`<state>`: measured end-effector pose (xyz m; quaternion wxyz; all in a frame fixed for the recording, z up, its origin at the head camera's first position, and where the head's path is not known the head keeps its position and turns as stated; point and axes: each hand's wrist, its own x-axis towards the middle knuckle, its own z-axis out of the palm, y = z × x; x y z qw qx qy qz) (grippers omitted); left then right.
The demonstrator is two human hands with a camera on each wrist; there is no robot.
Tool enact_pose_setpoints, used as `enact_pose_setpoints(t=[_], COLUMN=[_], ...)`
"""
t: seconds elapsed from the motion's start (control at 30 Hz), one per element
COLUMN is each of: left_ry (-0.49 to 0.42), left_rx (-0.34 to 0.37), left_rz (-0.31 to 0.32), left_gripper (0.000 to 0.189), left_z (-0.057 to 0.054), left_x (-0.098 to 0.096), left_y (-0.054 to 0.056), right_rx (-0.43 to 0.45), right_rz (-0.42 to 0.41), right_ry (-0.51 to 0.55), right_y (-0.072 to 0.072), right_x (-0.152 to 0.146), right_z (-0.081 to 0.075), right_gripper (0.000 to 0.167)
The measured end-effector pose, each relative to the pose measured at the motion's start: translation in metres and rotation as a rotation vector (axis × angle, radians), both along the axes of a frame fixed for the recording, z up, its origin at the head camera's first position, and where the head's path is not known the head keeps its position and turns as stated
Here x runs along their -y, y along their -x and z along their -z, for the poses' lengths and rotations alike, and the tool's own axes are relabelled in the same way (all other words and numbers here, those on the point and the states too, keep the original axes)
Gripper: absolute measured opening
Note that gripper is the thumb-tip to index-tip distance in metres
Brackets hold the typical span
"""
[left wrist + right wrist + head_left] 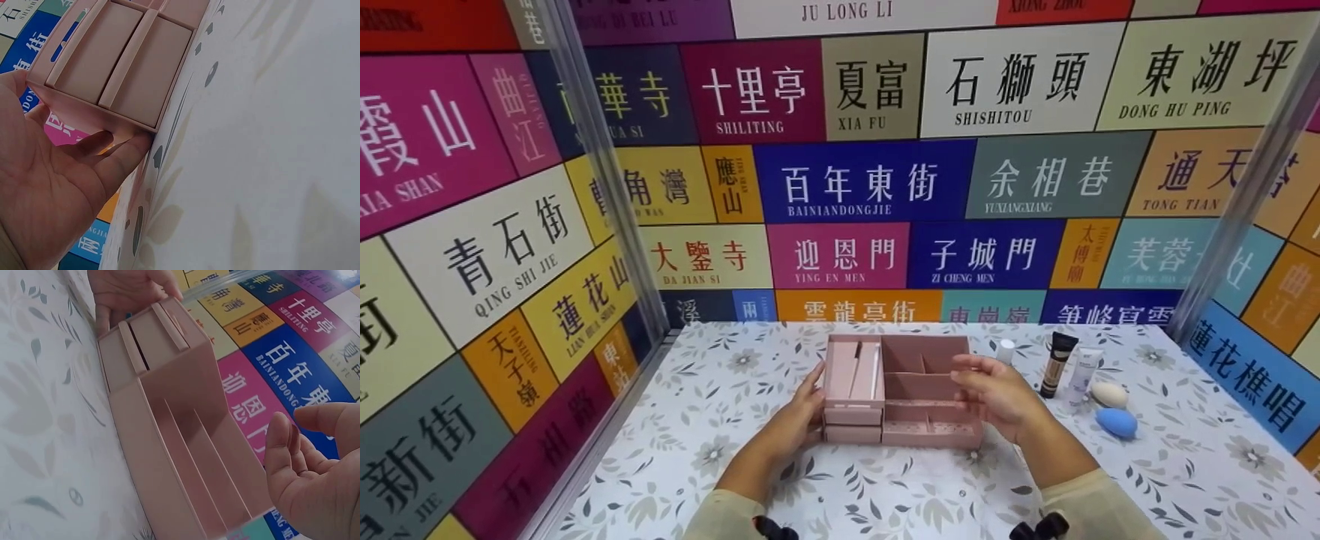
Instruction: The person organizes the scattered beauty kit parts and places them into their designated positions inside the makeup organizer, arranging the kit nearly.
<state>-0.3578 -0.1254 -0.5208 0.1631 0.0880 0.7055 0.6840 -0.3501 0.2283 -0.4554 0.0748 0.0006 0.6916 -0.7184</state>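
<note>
A pink desktop organizer (853, 435) stands on the table. Two drawers (147, 67) sit at its left front, below a top tray holding a thin black-tipped stick (856, 354) and a pale stick (875, 367). On its right are open compartments (194, 455) split by dividers. My left hand (801, 412) rests against the organizer's left side, its fingers along the side wall and its thumb by the upper corner. Close to the right side hovers my right hand (997, 394), fingers loosely bent with nothing between them.
Right of the organizer stand a small white-capped item (1006, 349), a black tube (1058, 364) and a white tube (1083, 373). A cream egg-shaped sponge (1110, 394) and a blue one (1116, 423) lie beside them. Walls printed with signs enclose the leaf-patterned table (915, 495).
</note>
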Motion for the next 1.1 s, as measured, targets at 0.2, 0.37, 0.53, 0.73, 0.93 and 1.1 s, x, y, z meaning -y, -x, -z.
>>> enact_pose_setpoints(t=[0.2,0.37,0.53,0.73,0.93,1.1], left_ry=[0.005,0.046,0.031,0.022,0.031,0.026], left_rx=[0.002,0.011,0.015,0.019,0.034,0.001], left_rz=[0.01,-0.008,-0.005,-0.003,-0.014,0.004], left_gripper=[0.059,0.057,0.057,0.057,0.057,0.06], left_z=[0.0,-0.001,-0.002,-0.005,-0.006,-0.003], left_x=[0.0,0.001,0.0,0.0,0.0,0.001], left_y=[0.0,0.0,0.0,-0.001,-0.001,-0.001], right_rx=[0.025,0.039,0.068,0.102,0.147,0.168], right_rz=[0.007,0.019,0.034,0.07,0.105,0.129], right_ry=[0.003,0.003,-0.006,0.022,0.079,0.098], right_y=[-0.002,-0.004,-0.005,-0.002,0.001,0.002], right_x=[-0.02,-0.038,-0.055,-0.075,-0.09,-0.095], right_z=[0.0,0.003,0.009,0.019,0.035,0.045], right_gripper=[0.049,0.046,0.045,0.041,0.014,0.013])
